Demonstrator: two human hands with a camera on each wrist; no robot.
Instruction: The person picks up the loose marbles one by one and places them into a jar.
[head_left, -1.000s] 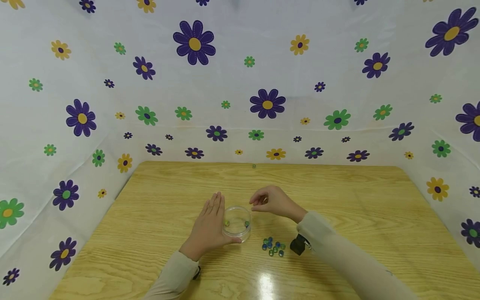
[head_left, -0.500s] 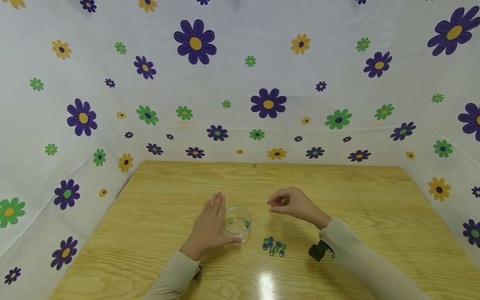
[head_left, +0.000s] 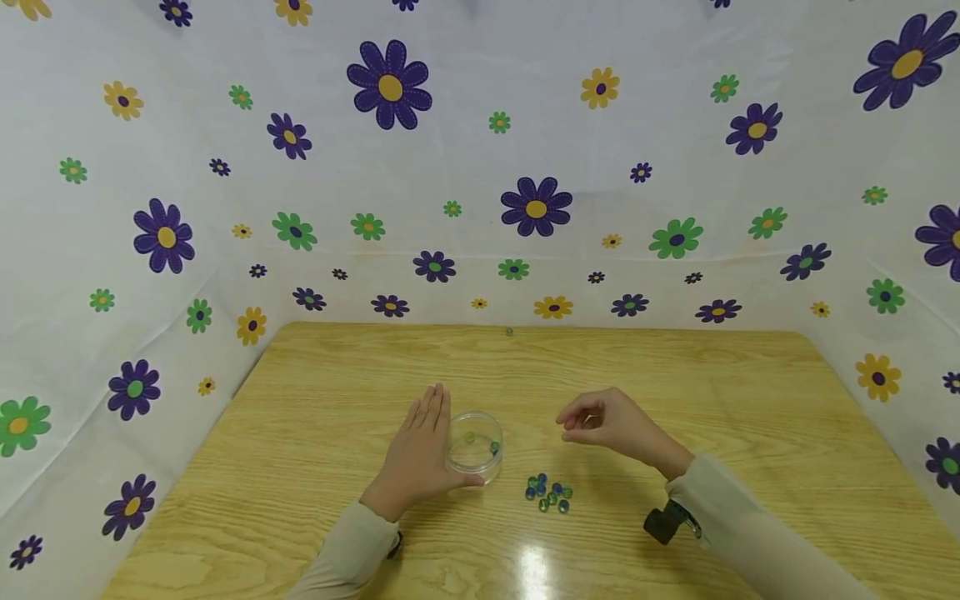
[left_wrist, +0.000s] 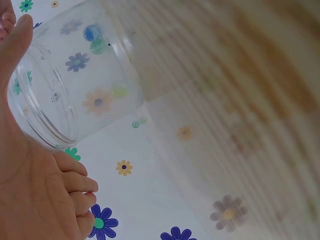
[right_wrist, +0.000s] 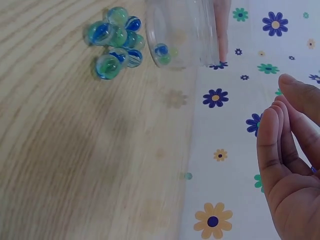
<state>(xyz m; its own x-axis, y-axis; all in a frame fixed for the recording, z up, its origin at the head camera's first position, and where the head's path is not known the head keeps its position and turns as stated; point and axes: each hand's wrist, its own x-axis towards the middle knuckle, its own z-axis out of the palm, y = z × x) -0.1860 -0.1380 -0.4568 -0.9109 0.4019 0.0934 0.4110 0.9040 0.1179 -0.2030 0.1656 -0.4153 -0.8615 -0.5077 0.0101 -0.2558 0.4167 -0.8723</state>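
Observation:
A clear round jar [head_left: 476, 454] stands upright on the table. My left hand [head_left: 416, 454] rests against its left side, fingers straight and thumb along the near side. Inside the jar, a blue marble [left_wrist: 91, 33], a green marble [left_wrist: 99, 46] and a yellowish-green marble [left_wrist: 119, 90] show through the wall in the left wrist view. Right of the jar lies a cluster of blue and green glass marbles [head_left: 551, 492]. Above the table, beyond and to the right of that cluster, my right hand [head_left: 618, 425] hovers with loosely curled fingers and nothing between them.
A lone marble [head_left: 509, 332] lies near the far edge of the wooden table [head_left: 337, 367]. White cloth walls [head_left: 450, 150] printed with flowers enclose the table at the back and both sides.
My right hand has moved away from the jar's rim, to the right and slightly nearer. The yellowish-green marble has shifted from the jar's left side toward its middle. My left hand has stayed put.

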